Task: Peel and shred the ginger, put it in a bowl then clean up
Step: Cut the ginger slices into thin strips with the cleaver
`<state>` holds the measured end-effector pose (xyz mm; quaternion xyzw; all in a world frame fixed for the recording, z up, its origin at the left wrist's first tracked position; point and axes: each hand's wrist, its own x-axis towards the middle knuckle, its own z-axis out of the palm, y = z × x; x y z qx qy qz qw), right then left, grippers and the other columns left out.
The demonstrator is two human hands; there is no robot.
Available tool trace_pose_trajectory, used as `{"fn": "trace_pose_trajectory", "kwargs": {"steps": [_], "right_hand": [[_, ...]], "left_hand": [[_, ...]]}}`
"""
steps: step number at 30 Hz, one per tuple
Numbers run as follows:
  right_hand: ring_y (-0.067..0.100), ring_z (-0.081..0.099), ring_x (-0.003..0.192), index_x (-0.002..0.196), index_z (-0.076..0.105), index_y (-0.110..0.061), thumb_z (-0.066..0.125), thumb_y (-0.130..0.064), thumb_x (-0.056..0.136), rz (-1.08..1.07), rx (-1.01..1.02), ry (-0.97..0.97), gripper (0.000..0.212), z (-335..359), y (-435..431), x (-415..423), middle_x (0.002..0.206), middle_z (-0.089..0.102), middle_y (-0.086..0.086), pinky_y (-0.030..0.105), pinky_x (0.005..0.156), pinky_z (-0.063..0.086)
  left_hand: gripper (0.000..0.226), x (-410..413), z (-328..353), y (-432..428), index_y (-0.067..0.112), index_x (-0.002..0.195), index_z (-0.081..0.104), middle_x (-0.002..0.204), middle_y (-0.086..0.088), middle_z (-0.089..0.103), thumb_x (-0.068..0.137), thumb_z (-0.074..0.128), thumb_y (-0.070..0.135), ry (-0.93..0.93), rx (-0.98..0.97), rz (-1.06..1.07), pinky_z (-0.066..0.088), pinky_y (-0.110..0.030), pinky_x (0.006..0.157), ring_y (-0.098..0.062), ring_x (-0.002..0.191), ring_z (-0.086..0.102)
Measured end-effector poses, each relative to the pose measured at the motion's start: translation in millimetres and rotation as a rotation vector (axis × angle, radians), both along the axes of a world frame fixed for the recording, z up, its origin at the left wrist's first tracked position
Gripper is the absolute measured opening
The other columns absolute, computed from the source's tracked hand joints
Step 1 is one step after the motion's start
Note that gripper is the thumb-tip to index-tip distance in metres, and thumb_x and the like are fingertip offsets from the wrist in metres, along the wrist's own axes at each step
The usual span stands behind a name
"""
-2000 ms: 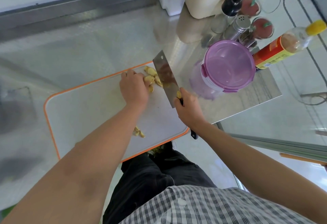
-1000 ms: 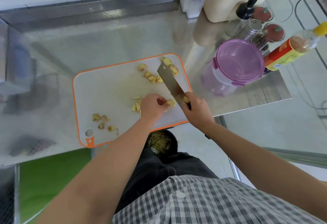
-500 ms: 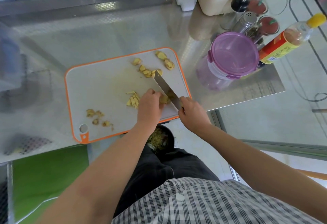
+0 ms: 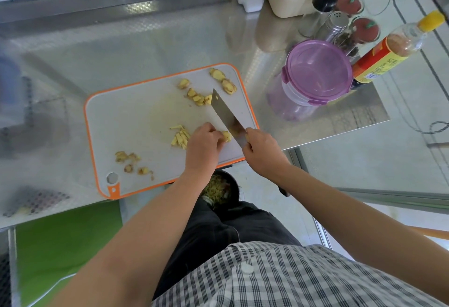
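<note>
Here, on the steel counter [image 4: 73, 51], the orange-rimmed cutting board [image 4: 136, 112] lies with its hanging hole at the near left corner. A few brownish ginger trimmings [image 4: 131, 161] sit near that corner. Further right, a small heap of pale ginger strips [image 4: 180, 136] lies just beside the left hand [image 4: 202, 147], whose curled fingers pin a ginger piece [image 4: 226, 136] down on the board. The cleaver [image 4: 224, 112] stands just to the right of that piece, its blade running diagonally toward the board's far side; whether its edge touches the board cannot be told. By its tip lies a cluster of ginger slices [image 4: 196, 97], and 2 larger chunks [image 4: 223, 81] rest near the far right corner. The right hand [image 4: 263, 152] is wrapped round the cleaver where blade meets handle. Off the board to the right stands a purple-lidded container [image 4: 318, 71], then a yellow-capped sauce bottle [image 4: 388, 49].
</note>
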<state>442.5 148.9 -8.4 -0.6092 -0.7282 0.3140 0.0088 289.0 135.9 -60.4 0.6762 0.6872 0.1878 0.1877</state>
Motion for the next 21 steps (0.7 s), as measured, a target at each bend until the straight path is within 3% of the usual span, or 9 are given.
{"fn": "trace_pose_trajectory", "kwargs": {"steps": [3, 9, 15, 21], "right_hand": [[0.026, 0.038, 0.067, 0.065, 0.020, -0.022, 0.039, -0.004, 0.089, 0.016, -0.027, -0.023, 0.035, 0.3, -2.4, -1.9, 0.067, 0.030, -0.003, 0.034, 0.060, 0.030], [0.028, 0.043, 0.070, 0.080, 0.034, -0.012, 0.039, -0.007, 0.090, 0.025, -0.056, -0.019, 0.012, -0.9, 0.5, -1.5, 0.068, 0.033, -0.002, 0.036, 0.062, 0.035], [0.026, 0.037, 0.067, 0.065, 0.021, -0.021, 0.039, -0.004, 0.088, 0.027, -0.063, -0.044, 0.033, 1.8, -3.0, -4.1, 0.067, 0.031, -0.001, 0.034, 0.060, 0.030], [0.027, 0.044, 0.071, 0.084, 0.036, -0.009, 0.040, -0.004, 0.091, 0.030, -0.060, -0.100, 0.009, -4.9, -9.9, -9.0, 0.080, 0.039, 0.004, 0.036, 0.061, 0.036]], "left_hand": [[0.004, -1.1, 0.3, 1.3, 0.010, 0.077, 0.076, 0.073, -0.007, 0.058, 0.075, 0.077, 0.007, -0.013, 0.010, -0.022, 0.048, -0.035, 0.055, -0.026, 0.066, 0.055], [0.002, -1.2, -2.5, 2.3, 0.011, 0.078, 0.076, 0.073, -0.006, 0.058, 0.078, 0.076, 0.009, 0.050, -0.019, -0.045, 0.048, -0.037, 0.055, -0.024, 0.068, 0.053], [0.005, -1.1, -3.1, 2.4, 0.012, 0.080, 0.077, 0.071, -0.005, 0.057, 0.080, 0.073, 0.009, 0.051, -0.022, -0.050, 0.046, -0.036, 0.055, -0.024, 0.068, 0.051], [0.007, 0.0, -3.0, 2.1, 0.012, 0.079, 0.076, 0.069, -0.003, 0.053, 0.081, 0.071, 0.010, 0.026, -0.040, -0.033, 0.044, -0.037, 0.053, -0.024, 0.069, 0.050]]}}
